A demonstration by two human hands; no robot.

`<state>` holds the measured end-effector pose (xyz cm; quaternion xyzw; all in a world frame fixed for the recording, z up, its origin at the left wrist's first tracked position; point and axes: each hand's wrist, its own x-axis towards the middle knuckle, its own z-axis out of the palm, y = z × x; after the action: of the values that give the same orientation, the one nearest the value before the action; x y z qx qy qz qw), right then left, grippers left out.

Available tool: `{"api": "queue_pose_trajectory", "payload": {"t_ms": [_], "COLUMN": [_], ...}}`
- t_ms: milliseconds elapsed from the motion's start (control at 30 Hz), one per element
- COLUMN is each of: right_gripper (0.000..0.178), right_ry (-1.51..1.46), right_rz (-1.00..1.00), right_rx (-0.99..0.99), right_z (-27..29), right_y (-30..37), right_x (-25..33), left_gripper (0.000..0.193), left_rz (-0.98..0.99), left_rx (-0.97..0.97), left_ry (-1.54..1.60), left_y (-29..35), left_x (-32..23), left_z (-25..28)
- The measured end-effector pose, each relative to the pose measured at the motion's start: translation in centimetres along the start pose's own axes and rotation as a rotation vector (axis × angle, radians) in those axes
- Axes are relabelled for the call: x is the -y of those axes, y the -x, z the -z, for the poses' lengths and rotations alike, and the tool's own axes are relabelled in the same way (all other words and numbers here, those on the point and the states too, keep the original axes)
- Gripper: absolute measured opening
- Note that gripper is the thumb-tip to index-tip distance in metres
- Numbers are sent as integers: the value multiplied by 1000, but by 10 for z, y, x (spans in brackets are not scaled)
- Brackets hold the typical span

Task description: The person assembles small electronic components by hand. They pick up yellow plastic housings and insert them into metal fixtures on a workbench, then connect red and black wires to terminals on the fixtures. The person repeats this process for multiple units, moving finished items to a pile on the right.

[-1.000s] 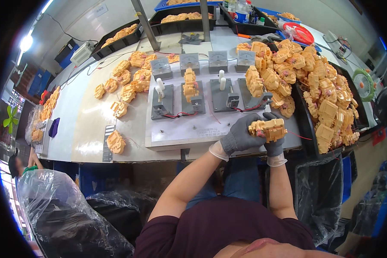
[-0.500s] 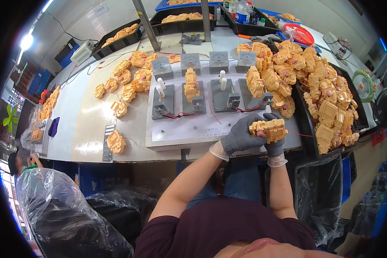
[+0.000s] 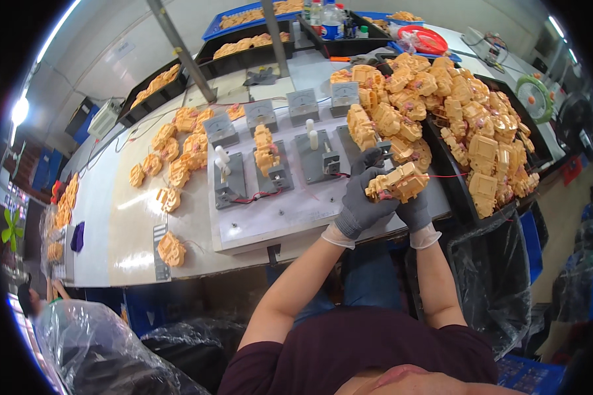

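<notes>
A light-orange plastic housing with gears and a thin red wire [image 3: 402, 184] is held between my two grey-gloved hands, above the near right part of a white test board [image 3: 270, 230]. My left hand [image 3: 359, 205] grips its left end, with some fingers reaching up behind it near the rightmost grey fixture. My right hand [image 3: 415, 209] closes on it from below and the right; its fingers are partly hidden. Another orange housing [image 3: 265, 151] stands in the second fixture from the left. One more orange housing [image 3: 361, 128] stands at the rightmost fixture, which is partly hidden.
Four-sided grey meters [image 3: 302, 105] line the board's back. A black tray [image 3: 451, 187] at right is heaped with orange housings [image 3: 487, 145]. Loose housings [image 3: 178, 172] lie left of the board. Metal posts [image 3: 184, 56] rise behind. Plastic-wrapped bins [image 3: 487, 283] stand below the table edge.
The view has shifted and tilted, so the table appears turned. Both hands still hold the housing, now tilted; my left fingers have come up behind it, closer to the rightmost fixture.
</notes>
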<state>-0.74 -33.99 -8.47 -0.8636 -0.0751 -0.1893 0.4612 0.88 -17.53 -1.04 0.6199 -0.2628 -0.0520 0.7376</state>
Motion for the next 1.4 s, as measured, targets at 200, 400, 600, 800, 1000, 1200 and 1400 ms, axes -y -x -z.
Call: {"api": "queue_pose_trajectory", "payload": {"t_ms": [200,400,600,800,1000,1200,1400], "right_gripper": [20,24,30,38,72,49,39], "right_ry": [-177,-81,40,25,393,-200,-334], "right_rz": [-136,-45,210,86,-25,226,110], "right_rx": [-178,382,215,11,566,-305,-1207], "right_z": [36,63,32,73,36,116,259], "right_y": [-36,-62,-33,-79,-148,-124,26], "right_x": [29,52,20,58,103,132,61], "left_gripper": [39,36,36,35,42,30,65], "left_rz": [-151,1,-25,-34,48,-70,79], "left_rx": [59,82,66,88,111,-136,-40], "left_ry": [-92,-46,40,38,137,75,188], "left_y": [-4,3,2,4,7,15,16], "left_x": [17,18,26,22,24,52,20], "left_z": [13,15,10,15,18,14,1]}}
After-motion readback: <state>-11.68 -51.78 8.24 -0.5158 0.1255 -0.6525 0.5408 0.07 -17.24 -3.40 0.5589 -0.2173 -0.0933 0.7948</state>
